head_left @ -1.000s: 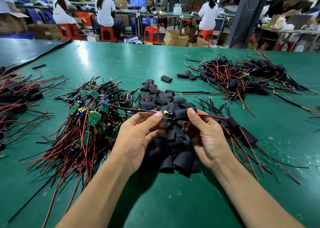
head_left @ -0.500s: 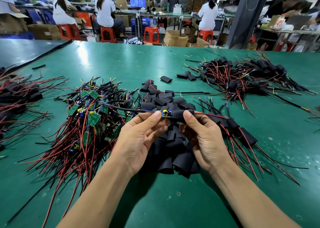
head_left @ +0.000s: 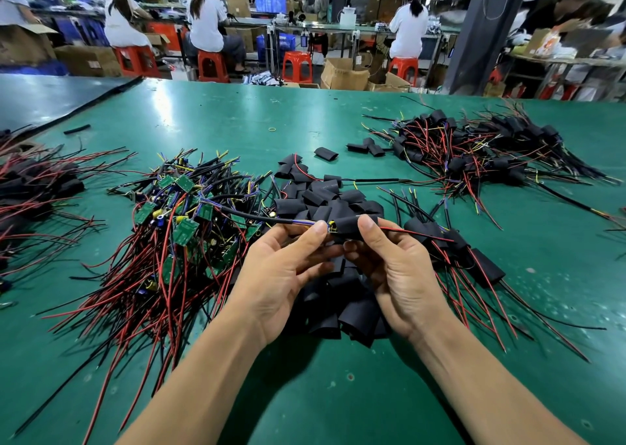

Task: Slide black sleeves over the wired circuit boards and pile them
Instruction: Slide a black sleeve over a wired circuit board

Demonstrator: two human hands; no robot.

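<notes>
Green table (head_left: 305, 394) is holding a heap of loose sleeves (head_left: 325, 200), and just above that heap the left hand (head_left: 281, 275) is pinching the wired board (head_left: 332, 226) steady while the right hand (head_left: 396, 275) is pinching a black sleeve (head_left: 350, 224), likely to push it over the board.
</notes>
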